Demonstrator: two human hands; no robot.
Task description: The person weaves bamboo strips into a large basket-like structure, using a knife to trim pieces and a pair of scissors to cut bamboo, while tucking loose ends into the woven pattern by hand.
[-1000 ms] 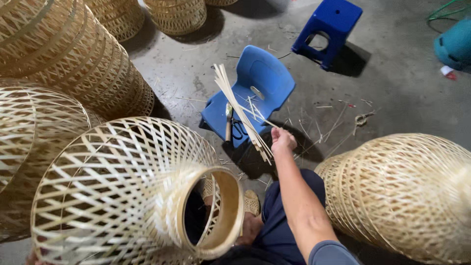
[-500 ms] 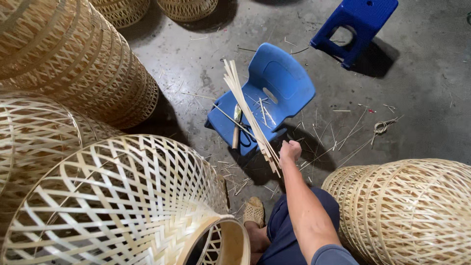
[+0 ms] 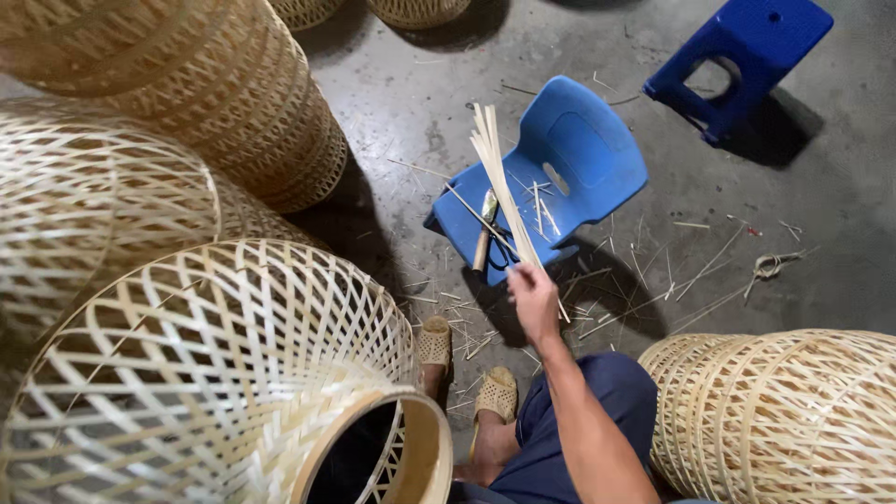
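My right hand [image 3: 534,297] is stretched forward and grips a bundle of thin bamboo strips [image 3: 499,182] near their lower ends. The strips fan up over the seat of a small blue plastic chair [image 3: 579,159]. On that seat lie a knife with a wooden handle [image 3: 484,233] and a few loose slivers. A large open-weave bamboo basket [image 3: 205,373] with a round wooden-rimmed mouth fills the lower left, close to my lap. My left hand is hidden from view. My feet in woven sandals [image 3: 465,369] rest on the concrete floor.
Tall woven bamboo baskets [image 3: 215,93] stand at the left and back. Another woven basket [image 3: 784,420] lies at the lower right. A blue plastic stool [image 3: 737,56] stands at the far right. Bamboo slivers and a coil of cord [image 3: 770,266] litter the floor.
The view has tilted down and shifted, so the chair and stool sit higher right. My right hand has drawn the strips slightly toward me. The big basket has slid lower in view.
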